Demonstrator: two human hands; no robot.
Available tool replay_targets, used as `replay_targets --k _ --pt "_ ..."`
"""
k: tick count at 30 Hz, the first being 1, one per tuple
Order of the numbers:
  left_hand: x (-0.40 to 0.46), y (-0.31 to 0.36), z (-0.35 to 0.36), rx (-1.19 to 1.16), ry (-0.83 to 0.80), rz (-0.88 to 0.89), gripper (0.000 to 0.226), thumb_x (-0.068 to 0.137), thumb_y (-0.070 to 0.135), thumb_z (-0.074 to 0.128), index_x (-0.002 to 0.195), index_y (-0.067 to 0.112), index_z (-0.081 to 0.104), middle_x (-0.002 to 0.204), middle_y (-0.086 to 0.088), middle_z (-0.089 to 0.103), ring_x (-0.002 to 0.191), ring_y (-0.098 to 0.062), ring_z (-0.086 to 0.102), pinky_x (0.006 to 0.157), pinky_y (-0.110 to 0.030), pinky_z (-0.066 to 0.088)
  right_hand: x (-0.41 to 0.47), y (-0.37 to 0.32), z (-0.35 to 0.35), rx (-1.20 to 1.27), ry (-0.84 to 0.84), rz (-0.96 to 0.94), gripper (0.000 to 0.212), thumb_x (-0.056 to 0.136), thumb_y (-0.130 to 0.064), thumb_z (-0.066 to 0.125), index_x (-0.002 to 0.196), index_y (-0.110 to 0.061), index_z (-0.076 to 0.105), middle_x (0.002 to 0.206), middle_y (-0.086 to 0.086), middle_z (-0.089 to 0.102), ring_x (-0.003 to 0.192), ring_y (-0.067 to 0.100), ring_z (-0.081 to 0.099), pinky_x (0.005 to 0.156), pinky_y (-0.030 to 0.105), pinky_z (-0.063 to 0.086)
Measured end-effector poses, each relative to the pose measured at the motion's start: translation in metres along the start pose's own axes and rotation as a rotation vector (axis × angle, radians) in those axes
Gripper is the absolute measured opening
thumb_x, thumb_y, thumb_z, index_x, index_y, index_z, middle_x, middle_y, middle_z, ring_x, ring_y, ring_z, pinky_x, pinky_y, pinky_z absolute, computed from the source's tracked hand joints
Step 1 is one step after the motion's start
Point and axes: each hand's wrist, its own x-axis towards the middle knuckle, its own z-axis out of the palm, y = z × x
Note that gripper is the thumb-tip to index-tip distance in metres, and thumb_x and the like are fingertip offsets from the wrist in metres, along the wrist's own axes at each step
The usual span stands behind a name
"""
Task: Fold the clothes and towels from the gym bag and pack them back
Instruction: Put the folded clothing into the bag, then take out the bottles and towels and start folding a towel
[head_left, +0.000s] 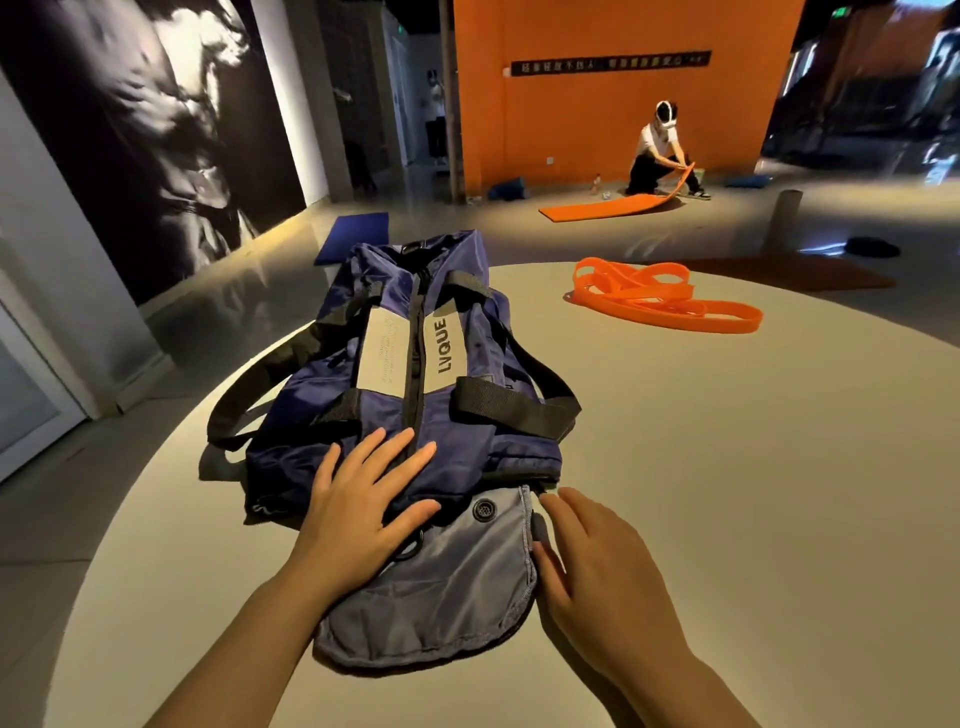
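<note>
A navy gym bag (452, 421) with black straps and grey panels lies lengthwise on the round table (727, 493), its top zipper closed. Its grey end flap (441, 608) hangs open toward me, lying flat on the table. My left hand (358, 504) presses flat on the bag's near end, fingers spread. My right hand (587, 566) rests at the flap's right edge, fingertips near the bag's corner; its fingers look relaxed. No clothes or towels are visible.
Orange resistance bands (665, 299) lie coiled on the far right of the table. On the floor beyond, a blue mat (356, 236) lies flat and a crouching person (657, 156) handles an orange mat (602, 208) by the orange wall.
</note>
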Motion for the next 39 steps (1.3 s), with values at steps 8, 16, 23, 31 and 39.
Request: replay_targets --k 8,16,23,31,39 --pt "-0.006 0.026 -0.008 0.055 -0.055 -0.124 0.080 0.081 0.077 0.012 0.147 0.036 0.032 0.156 0.005 0.028 0.147 -0.023 0.013 0.116 -0.051 0.007 -0.042 0.000 -0.035 0.016 -0.150 0.053 0.025 0.088 -0.038 0.037 0.085 -0.026 0.059 0.084 -0.011 0.062 0.070 0.009 0.055 0.063 0.019 0.046" --pt "-0.050 0.140 -0.010 0.034 -0.041 -0.021 0.050 0.092 0.042 0.057 0.140 0.028 0.048 0.158 -0.002 0.022 0.148 -0.025 0.003 0.112 -0.061 -0.003 -0.089 0.025 -0.093 -0.011 -0.266 0.093 0.043 0.090 -0.042 0.029 0.112 -0.022 0.061 0.114 -0.009 0.061 0.102 0.012 0.055 0.084 0.020 0.040" --pt "-0.099 0.279 -0.009 0.003 -0.313 0.216 0.053 0.096 0.058 0.030 0.146 0.043 0.026 0.161 0.012 0.002 0.147 -0.012 -0.008 0.114 -0.053 -0.013 -0.170 0.067 -0.167 -0.099 -0.198 0.241 0.030 0.098 -0.035 0.043 0.120 -0.023 0.061 0.121 -0.008 0.061 0.109 0.012 0.055 0.086 0.020 0.041" --pt "-0.152 0.365 -0.005 -0.193 -0.373 0.505 0.045 0.102 0.045 0.028 0.144 0.033 0.037 0.156 0.008 0.028 0.143 -0.012 0.021 0.119 -0.039 0.008 -0.237 0.088 -0.218 -0.148 -0.134 0.484 0.037 0.102 -0.035 0.034 0.133 -0.027 0.052 0.139 -0.006 0.051 0.130 0.013 0.042 0.113 0.033 0.018" --pt "-0.161 0.367 -0.013 -0.146 -0.431 0.519 0.051 0.101 0.049 0.018 0.148 0.034 0.027 0.157 0.011 0.022 0.144 -0.009 0.016 0.119 -0.035 0.004 -0.255 0.099 -0.205 0.033 0.212 0.596 0.046 0.090 -0.038 0.034 0.108 -0.020 0.072 0.117 -0.004 0.068 0.111 0.013 0.059 0.101 0.036 0.041"
